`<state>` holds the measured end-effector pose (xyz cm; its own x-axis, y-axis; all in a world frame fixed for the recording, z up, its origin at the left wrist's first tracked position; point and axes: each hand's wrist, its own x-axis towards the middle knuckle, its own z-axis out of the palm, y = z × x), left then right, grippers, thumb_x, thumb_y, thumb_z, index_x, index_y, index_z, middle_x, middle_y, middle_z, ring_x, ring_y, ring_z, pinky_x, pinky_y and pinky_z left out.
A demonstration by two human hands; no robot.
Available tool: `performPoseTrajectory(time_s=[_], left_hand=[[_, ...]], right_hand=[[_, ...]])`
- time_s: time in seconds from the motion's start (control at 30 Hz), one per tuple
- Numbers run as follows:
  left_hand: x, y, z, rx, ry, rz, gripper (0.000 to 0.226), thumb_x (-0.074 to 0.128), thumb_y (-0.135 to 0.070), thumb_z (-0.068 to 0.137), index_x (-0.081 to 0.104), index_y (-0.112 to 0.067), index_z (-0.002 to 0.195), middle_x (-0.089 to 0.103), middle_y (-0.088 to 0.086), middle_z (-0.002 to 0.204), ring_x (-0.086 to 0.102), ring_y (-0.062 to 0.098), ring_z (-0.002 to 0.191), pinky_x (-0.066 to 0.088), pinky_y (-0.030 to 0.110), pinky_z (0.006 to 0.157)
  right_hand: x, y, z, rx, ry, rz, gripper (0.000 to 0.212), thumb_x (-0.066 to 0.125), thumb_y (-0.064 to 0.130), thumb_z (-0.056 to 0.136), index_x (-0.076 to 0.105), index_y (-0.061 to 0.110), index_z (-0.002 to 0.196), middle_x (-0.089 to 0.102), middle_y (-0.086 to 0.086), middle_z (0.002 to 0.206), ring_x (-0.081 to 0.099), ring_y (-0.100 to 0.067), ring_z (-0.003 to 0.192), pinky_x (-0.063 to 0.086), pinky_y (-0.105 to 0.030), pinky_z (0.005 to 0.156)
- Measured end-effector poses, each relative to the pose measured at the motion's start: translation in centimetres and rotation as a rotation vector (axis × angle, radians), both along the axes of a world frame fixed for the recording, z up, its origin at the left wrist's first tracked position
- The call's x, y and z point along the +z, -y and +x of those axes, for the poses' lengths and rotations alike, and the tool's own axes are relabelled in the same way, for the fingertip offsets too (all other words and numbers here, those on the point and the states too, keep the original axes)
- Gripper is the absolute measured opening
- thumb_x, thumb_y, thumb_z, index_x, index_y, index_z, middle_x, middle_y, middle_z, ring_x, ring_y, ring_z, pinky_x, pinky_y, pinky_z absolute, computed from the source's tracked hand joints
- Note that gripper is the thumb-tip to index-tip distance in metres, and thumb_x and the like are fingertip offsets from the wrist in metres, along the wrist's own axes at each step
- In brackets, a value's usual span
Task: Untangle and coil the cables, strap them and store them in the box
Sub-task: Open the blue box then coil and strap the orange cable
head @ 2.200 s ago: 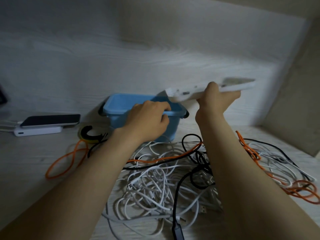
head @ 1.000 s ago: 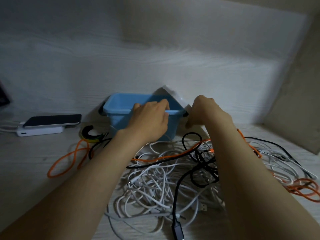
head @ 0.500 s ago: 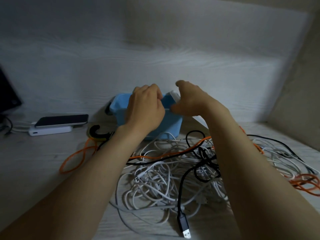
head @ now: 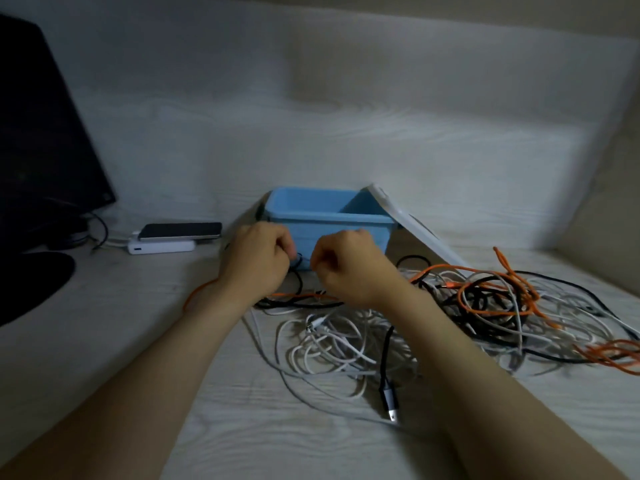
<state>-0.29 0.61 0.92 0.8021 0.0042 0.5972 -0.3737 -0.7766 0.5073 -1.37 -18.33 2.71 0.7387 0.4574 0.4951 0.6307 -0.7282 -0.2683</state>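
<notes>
An open blue box (head: 325, 221) stands at the back of the desk, its white lid (head: 415, 233) leaning against its right side. A tangle of white cables (head: 332, 341), black cables (head: 485, 306) and orange cables (head: 491, 292) covers the desk in front and to the right. One black cable ends in a USB plug (head: 391, 408). My left hand (head: 256, 265) and my right hand (head: 346, 268) are both curled just in front of the box, close together. A small dark piece, apparently the strap roll (head: 298, 262), shows at my left fingertips. What my right fingers pinch is hidden.
A phone (head: 180, 231) lies on a white power bank (head: 162, 247) at the left. A dark monitor (head: 45, 133) and its black base (head: 31, 282) fill the far left. A wall closes the back, a beige panel (head: 609, 220) the right.
My right hand carried the lid down and left it leaning on the box's right side. Both hands dropped from the box rim to the desk in front of it.
</notes>
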Motion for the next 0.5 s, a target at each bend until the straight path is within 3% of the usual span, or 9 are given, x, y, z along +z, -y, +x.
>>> performPoseTrajectory(time_s=[0.1, 0.2, 0.27, 0.33, 0.4, 0.5], left_hand=[[-1.1, -1.0, -0.4, 0.001, -0.015, 0.116, 0.033, 0.053, -0.008, 0.070, 0.068, -0.038, 0.069, 0.070, -0.009, 0.081, 0.068, 0.026, 0.088, 0.056, 0.042, 0.084], [-2.0, -1.6, -0.2, -0.109, -0.029, 0.078, 0.055, 0.048, 0.004, 0.075, 0.067, -0.028, 0.114, 0.055, -0.004, 0.112, 0.057, 0.022, 0.102, 0.049, 0.038, 0.094], [-2.3, -1.8, -0.2, -0.183, -0.087, -0.002, 0.059, 0.049, 0.012, 0.084, 0.057, -0.024, 0.130, 0.048, -0.004, 0.120, 0.052, 0.013, 0.105, 0.046, 0.033, 0.098], [-2.4, -2.0, 0.0, -0.228, -0.121, -0.058, 0.048, 0.051, 0.003, 0.095, 0.052, -0.027, 0.132, 0.051, -0.004, 0.120, 0.054, 0.013, 0.105, 0.047, 0.035, 0.102], [-2.2, -2.0, -0.2, -0.243, -0.120, -0.131, 0.025, 0.051, -0.022, 0.103, 0.051, -0.032, 0.125, 0.058, -0.007, 0.114, 0.061, 0.014, 0.103, 0.052, 0.041, 0.099], [-1.8, -2.1, -0.4, -0.205, -0.023, -0.141, 0.030, 0.055, -0.051, 0.092, 0.060, -0.030, 0.113, 0.066, -0.012, 0.098, 0.066, 0.008, 0.087, 0.056, 0.038, 0.085]], right_hand=[[-2.1, -0.8, -0.4, 0.008, -0.059, -0.163, 0.025, 0.057, 0.029, 0.084, 0.079, 0.021, 0.095, 0.076, -0.002, 0.087, 0.069, -0.031, 0.083, 0.054, -0.037, 0.075], [-3.1, -1.3, -0.1, 0.020, -0.052, -0.224, 0.025, 0.058, 0.040, 0.085, 0.078, 0.027, 0.093, 0.072, 0.000, 0.083, 0.067, -0.032, 0.082, 0.055, -0.042, 0.075], [-3.5, -1.3, 0.4, 0.025, -0.012, -0.216, 0.021, 0.059, 0.037, 0.086, 0.077, 0.027, 0.090, 0.070, -0.002, 0.084, 0.065, -0.034, 0.083, 0.055, -0.047, 0.076], [-4.0, -1.1, 0.7, 0.001, 0.020, -0.215, 0.015, 0.059, 0.031, 0.094, 0.073, 0.025, 0.093, 0.065, -0.005, 0.092, 0.060, -0.036, 0.090, 0.051, -0.049, 0.080], [-4.2, -1.0, 0.8, -0.029, 0.054, -0.160, 0.017, 0.051, 0.033, 0.103, 0.064, 0.023, 0.101, 0.064, -0.006, 0.099, 0.058, -0.036, 0.095, 0.046, -0.048, 0.082], [-3.4, -1.1, 0.4, -0.053, 0.140, 0.239, 0.018, 0.041, 0.030, 0.109, 0.049, 0.016, 0.103, 0.064, -0.004, 0.082, 0.059, -0.033, 0.073, 0.039, -0.044, 0.064]])
